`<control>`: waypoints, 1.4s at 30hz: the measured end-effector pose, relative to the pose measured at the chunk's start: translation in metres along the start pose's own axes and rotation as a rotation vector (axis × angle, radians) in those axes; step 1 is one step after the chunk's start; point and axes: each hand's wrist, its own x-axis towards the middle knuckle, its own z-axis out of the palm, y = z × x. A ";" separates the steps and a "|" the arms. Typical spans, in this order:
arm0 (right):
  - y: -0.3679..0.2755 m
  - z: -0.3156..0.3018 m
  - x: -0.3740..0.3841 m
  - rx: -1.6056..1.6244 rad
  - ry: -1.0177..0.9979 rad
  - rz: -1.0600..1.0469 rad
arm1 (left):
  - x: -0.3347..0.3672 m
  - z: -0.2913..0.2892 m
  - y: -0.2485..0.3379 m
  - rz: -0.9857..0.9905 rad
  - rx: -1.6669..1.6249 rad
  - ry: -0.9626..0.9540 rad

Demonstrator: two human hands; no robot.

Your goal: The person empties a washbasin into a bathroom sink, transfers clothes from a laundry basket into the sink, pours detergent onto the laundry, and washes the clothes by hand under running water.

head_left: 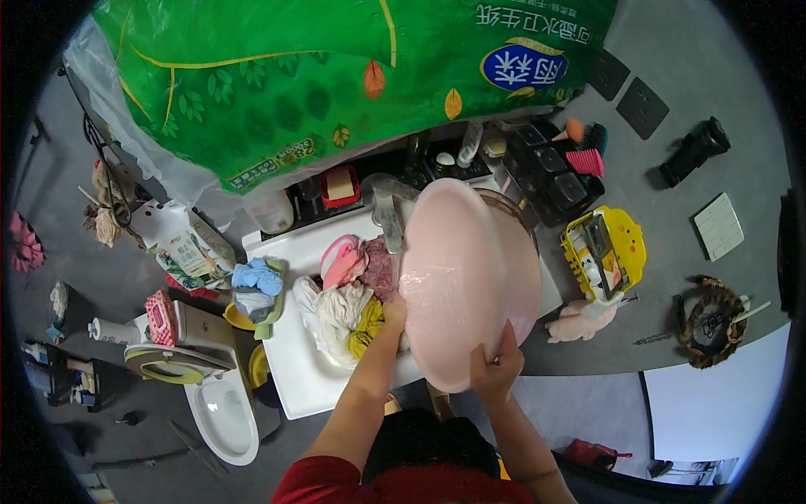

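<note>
A large pale pink plastic basin [449, 277] is tilted up on its side over the right part of the white sink [302, 391]. My right hand [499, 370] grips its near right edge, thumb up along the side. My left hand [393, 312] reaches to the basin's left edge, where its fingers are hidden. Beside that hand, wet clothes lie heaped in the sink: a white cloth [336, 311], a mustard-yellow piece [367, 328], a pink-and-white striped one [342, 259] and a dusky mauve one [379, 269]. The faucet [386, 217] stands behind them.
A big green paper pack [294, 92] hangs over the back. To the right are a black organizer [550, 176], a yellow basket [617, 252] and a pink plush item [579, 321]. Blue cloth [258, 277] sits at the sink's left edge, near a toilet [222, 416].
</note>
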 end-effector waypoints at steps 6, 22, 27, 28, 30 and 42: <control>-0.094 0.037 0.001 -0.018 -0.045 -0.321 | 0.120 -0.082 -0.091 0.070 0.457 0.370; -0.001 -0.014 0.025 0.672 0.405 0.280 | -0.064 -0.113 0.154 -0.441 -0.392 -0.658; 0.020 0.001 -0.001 0.928 0.351 0.334 | -0.065 -0.168 0.141 -0.270 -0.383 -0.685; 0.036 -0.005 -0.008 0.939 0.247 0.441 | -0.060 -0.173 0.147 -0.245 -0.332 -0.624; 0.083 -0.014 -0.010 0.961 0.205 0.609 | -0.053 -0.176 0.163 -0.174 -0.257 -0.569; 0.052 -0.025 0.025 1.070 0.143 0.704 | -0.046 -0.184 0.184 -0.203 -0.349 -0.584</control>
